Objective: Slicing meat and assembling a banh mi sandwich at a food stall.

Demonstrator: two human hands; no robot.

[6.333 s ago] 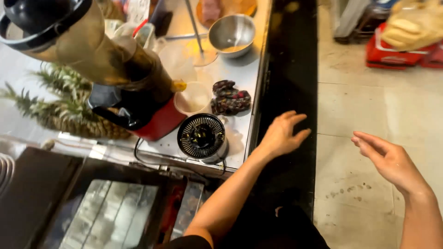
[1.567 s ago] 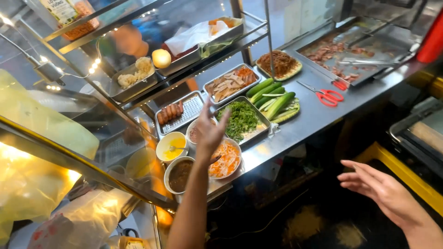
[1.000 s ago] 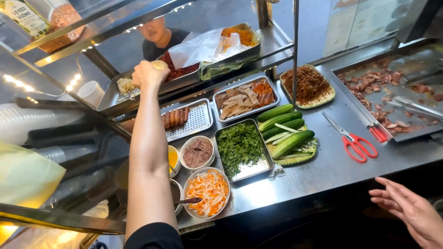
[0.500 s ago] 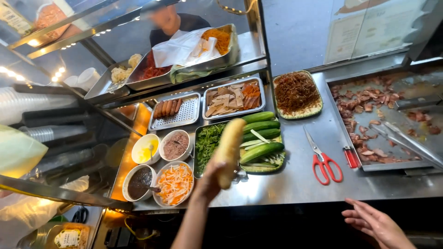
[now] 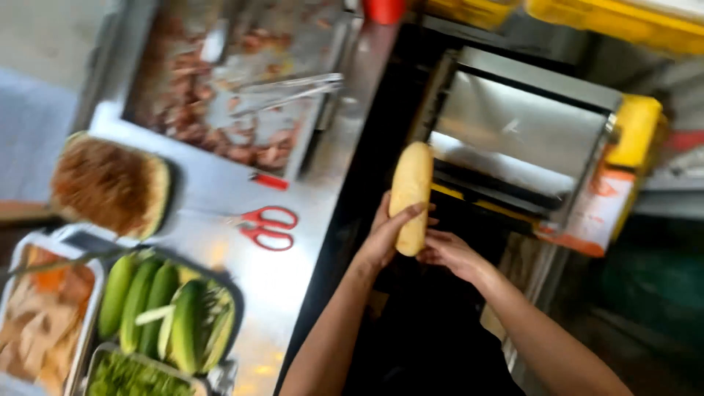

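Note:
My left hand (image 5: pixel 386 238) grips a pale baguette roll (image 5: pixel 411 192) upright, in front of a steel toaster oven (image 5: pixel 524 143) with a yellow side. My right hand (image 5: pixel 449 251) touches the lower end of the roll from the right, fingers curled against it. Both hands hover past the right edge of the steel counter (image 5: pixel 242 191).
Red-handled scissors (image 5: pixel 265 225) lie on the counter. A tray of meat with tongs (image 5: pixel 242 95) sits at the back. A dish of brown shredded food (image 5: pixel 110 185), a tray of cucumbers (image 5: pixel 165 312), chopped greens (image 5: pixel 132 374) and sliced meat (image 5: pixel 40 308) stand at the left.
My left hand took the roll from the upper shelf and carried it right, off the counter toward the oven. My right hand came up to meet it. The view swung right.

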